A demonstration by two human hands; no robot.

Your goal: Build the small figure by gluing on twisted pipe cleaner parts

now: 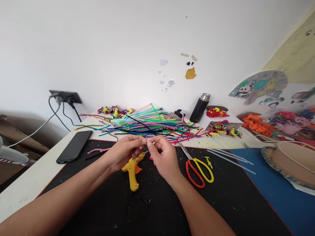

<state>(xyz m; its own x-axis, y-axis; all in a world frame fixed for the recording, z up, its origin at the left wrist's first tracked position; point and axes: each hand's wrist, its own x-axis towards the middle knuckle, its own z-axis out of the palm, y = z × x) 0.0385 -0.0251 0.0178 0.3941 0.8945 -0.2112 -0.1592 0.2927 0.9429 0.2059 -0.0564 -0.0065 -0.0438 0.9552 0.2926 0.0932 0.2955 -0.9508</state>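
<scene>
My left hand (129,149) and my right hand (163,155) meet above the black mat (162,209), fingertips pinched close together. Whatever sits between the fingertips is too small and covered to make out. Just below them a yellow hot glue gun (133,172) with an orange trigger lies on the mat, its nozzle pointing up and right. A small bit of pinkish-red material (151,158) shows beside my right fingers. Scissors (197,167) with one red and one yellow handle lie to the right of my right hand.
Behind the mat lies a heap of colourful pipe cleaners (147,119). A phone (74,146) is at left, clear glue sticks (231,157) at right. A black flask (199,108) stands near the wall. A round basket-like container (273,167) sits on the blue mat (263,178).
</scene>
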